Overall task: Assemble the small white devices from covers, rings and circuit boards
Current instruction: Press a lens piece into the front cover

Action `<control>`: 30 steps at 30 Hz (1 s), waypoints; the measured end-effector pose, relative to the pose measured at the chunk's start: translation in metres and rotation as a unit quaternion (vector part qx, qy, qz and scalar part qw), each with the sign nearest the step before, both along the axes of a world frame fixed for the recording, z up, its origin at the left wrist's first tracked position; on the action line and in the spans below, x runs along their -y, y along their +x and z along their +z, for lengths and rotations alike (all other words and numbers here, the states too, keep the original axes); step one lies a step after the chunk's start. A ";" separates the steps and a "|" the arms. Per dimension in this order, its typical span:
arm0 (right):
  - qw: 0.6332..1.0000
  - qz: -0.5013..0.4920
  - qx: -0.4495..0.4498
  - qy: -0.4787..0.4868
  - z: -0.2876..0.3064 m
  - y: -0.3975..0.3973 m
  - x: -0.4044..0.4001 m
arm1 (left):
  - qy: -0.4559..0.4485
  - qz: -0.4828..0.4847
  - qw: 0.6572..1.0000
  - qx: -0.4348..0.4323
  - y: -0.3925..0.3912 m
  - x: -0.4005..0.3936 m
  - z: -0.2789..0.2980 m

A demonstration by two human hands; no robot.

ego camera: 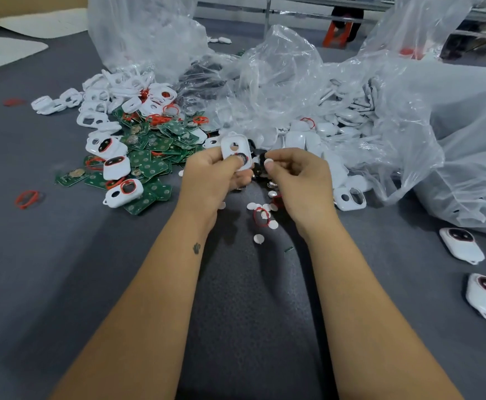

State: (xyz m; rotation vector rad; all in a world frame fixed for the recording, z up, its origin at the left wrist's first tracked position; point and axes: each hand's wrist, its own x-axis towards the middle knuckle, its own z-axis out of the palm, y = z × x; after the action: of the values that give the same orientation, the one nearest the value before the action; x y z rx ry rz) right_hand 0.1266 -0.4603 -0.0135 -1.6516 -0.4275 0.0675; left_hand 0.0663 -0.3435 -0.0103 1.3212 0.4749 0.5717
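Observation:
My left hand (210, 177) grips a white cover (234, 150) with two holes, thumb pressed on a dark ring at its lower hole. Just to the right, my right hand (296, 180) pinches a small white disc (268, 162) between thumb and forefinger, close to the cover. Below the hands lie several loose white discs (260, 238) and a red ring (261, 217). Green circuit boards (155, 145) and white covers (111, 96) with red rings are heaped at the left. Two assembled white devices (461, 245) lie at the right.
Large crumpled clear plastic bags (380, 105) holding more white covers fill the back and right of the grey table (62, 255). Stray red rings (26, 199) lie at the left. White sheets sit at the far left; an orange stool stands behind the table.

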 end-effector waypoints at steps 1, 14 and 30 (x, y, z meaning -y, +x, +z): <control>0.999 -0.004 -0.022 0.031 0.001 0.002 0.001 | 0.003 -0.009 1.000 -0.007 0.000 0.001 0.000; 0.961 0.074 -0.150 0.220 0.005 0.005 0.007 | 0.036 -0.054 0.997 -0.030 0.002 0.008 -0.001; 0.980 0.076 -0.062 0.171 0.003 0.002 0.004 | 0.096 -0.069 0.993 -0.023 0.005 0.008 -0.007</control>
State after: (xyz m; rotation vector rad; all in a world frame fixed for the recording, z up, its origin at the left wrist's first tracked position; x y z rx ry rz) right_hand 0.1284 -0.4645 -0.0105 -1.2671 -0.4425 0.2002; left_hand 0.0714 -0.3514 -0.0177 1.5411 0.3689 0.4826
